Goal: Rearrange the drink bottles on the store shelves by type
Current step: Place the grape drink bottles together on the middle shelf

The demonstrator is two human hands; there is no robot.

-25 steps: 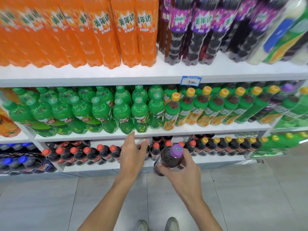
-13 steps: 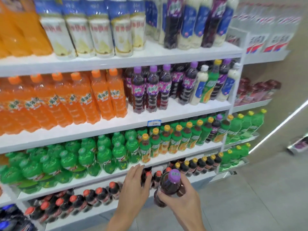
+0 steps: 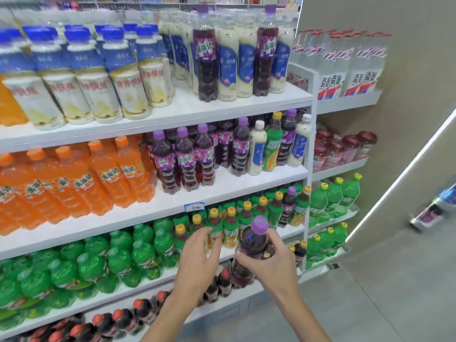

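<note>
Gripping purple-capped bottle in right hand, left hand relaxed beside it, white shelves, grey floor

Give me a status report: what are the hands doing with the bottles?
Right hand grips dark plastic drink bottle with purple cap. Left hand open, empty, beside it. Nothing in the way. Matching purple-capped bottles above.

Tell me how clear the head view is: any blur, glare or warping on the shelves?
Head view: motion blur smears the blue-capped bottles at upper left; the purple-capped bottle in the right hand is sharper; the wide lens tilts and bows the shelf edges; a bright light strip glares at right.
</note>
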